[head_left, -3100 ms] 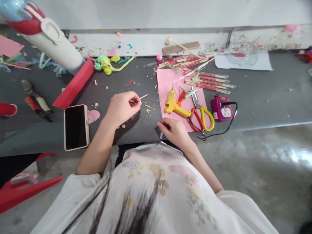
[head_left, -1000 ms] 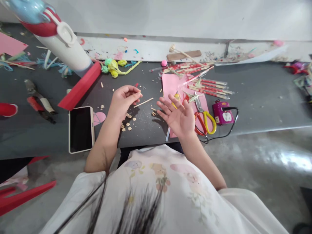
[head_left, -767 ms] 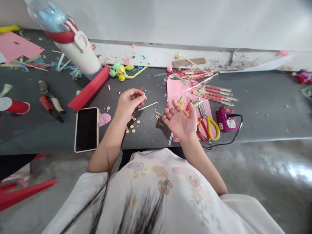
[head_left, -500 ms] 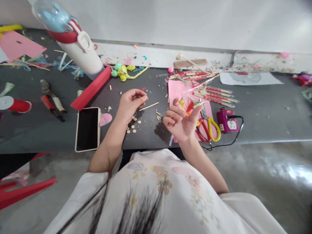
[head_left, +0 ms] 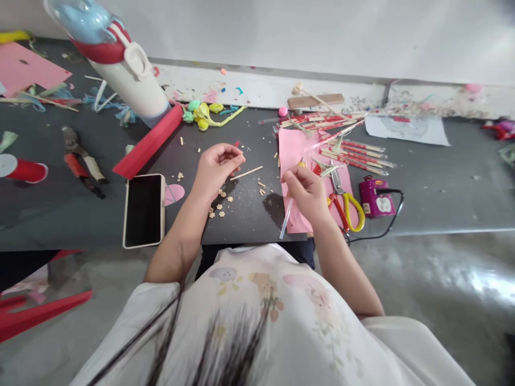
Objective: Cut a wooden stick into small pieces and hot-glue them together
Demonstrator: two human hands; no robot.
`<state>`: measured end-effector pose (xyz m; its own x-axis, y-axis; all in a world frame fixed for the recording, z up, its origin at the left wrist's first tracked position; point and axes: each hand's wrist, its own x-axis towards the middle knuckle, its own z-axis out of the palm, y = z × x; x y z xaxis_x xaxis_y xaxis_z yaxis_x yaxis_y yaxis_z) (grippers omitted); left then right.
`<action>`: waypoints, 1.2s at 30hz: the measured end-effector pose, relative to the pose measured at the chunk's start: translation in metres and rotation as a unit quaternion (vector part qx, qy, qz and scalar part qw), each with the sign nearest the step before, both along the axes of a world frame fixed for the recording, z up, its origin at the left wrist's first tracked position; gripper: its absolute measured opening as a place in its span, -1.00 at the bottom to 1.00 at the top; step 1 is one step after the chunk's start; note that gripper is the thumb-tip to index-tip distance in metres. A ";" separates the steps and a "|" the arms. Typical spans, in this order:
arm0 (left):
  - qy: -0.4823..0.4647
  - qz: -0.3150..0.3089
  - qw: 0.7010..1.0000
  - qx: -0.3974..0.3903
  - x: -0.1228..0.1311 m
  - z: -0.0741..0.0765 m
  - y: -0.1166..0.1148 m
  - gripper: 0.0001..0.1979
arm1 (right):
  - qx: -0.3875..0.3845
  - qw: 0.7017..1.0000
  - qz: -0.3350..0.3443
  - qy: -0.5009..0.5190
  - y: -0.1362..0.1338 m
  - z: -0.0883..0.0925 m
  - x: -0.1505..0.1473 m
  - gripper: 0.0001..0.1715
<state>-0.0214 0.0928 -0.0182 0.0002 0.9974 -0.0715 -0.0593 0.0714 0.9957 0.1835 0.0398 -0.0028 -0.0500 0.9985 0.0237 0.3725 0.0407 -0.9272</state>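
"Two hands busy, so what has each got?"

"My left hand (head_left: 217, 167) is curled, thumb meeting fingertips in a tight pinch. Anything between them is too small to tell. My right hand (head_left: 308, 188) is closed too, bunched over the top end of the clear stick (head_left: 285, 221), which slants toward 7 o'clock off the pink paper (head_left: 293, 146). Whether I truly grip it, I can't tell."

"And the wooden stick (head_left: 246, 173)?"

"Flat on the table (head_left: 442, 177), at 3 o'clock of my left hand. The scissors (head_left: 341, 195) lie at 3 o'clock of my right hand, handles toward me, probably for easy reach."
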 end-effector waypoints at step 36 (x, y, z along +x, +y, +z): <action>-0.007 -0.031 0.999 -0.005 0.000 0.001 -0.002 -0.84 | 0.062 0.869 0.101 -0.481 0.051 -0.018 -0.030 -0.63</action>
